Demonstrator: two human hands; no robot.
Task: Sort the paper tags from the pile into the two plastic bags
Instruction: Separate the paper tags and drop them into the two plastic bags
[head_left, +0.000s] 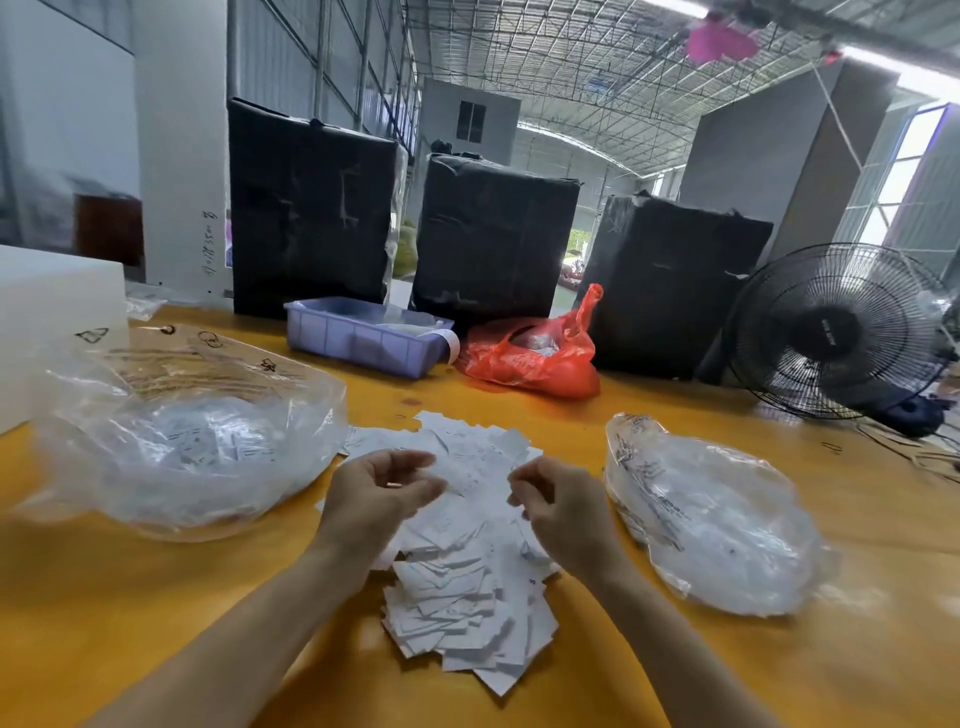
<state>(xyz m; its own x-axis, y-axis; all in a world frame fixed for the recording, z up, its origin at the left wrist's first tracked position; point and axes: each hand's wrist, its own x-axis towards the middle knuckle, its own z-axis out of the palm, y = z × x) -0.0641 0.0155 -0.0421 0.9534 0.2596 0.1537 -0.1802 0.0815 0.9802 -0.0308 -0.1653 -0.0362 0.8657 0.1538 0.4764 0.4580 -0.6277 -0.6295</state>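
Pile of white paper tags (462, 561) sits mid-table on the yellow table (649, 670), right in front of me; its long axis runs near-to-far, far end fanning out wide toward the back, near end tapering to a ragged point aimed at me and a bit right. Tags overlap every which way, small print on some, too small to read. My left hand (376, 499) hovers over the pile's left-middle, fingers curled with thumb and forefinger tips close; blurred, so I cannot tell whether it has a tag pinched. My right hand (558, 506) is over the pile's right-middle, fingers curled in tight toward the palm; again I cannot tell if a tag is in there. Hands are apart, with pile showing between them. Left clear bag (171, 441) lies just beside the pile's far-left edge, mouth slumped open, some tags visible inside. Right clear bag (727, 525) lies right of the pile, near but not touching, long axis running from far-left to near-right, black printing down its left side; contents not clear. Farther back: blue plastic bin (358, 338) holding something white, red plastic bag (535, 358) right of it and close beside. Behind those, three black-wrapped bales (493, 234) upright in a row. Black fan (836, 332) at far right on the table edge, facing me. White block (52, 322) at far left.
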